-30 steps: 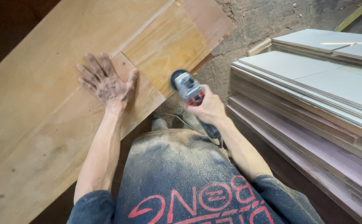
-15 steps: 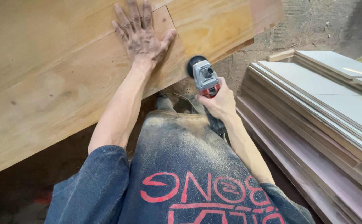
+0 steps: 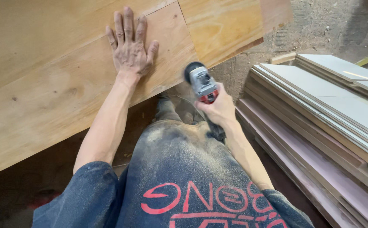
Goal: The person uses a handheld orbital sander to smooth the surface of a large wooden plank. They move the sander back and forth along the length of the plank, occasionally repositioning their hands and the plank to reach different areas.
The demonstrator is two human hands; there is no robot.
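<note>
My left hand (image 3: 130, 47) lies flat, fingers spread, on a large plywood sheet (image 3: 44, 84) that slopes across the upper left. My right hand (image 3: 219, 110) grips a small angle grinder (image 3: 201, 82) with a grey head, red body and dark disc. The grinder's disc sits at the near edge of the plywood, just right of my left hand. A thin cable hangs from the tool toward my lap. My dusty dark shirt with red lettering fills the lower middle.
A stack of flat boards (image 3: 331, 122), grey on top and pinkish lower down, lies along the right side. Rough concrete floor (image 3: 319, 25) shows at the upper right. Dark ground lies under the plywood at the lower left.
The view has shifted, so the plywood and my left hand sit further right and lower in frame. The grinder stays at the plywood's near edge, held the same way.
</note>
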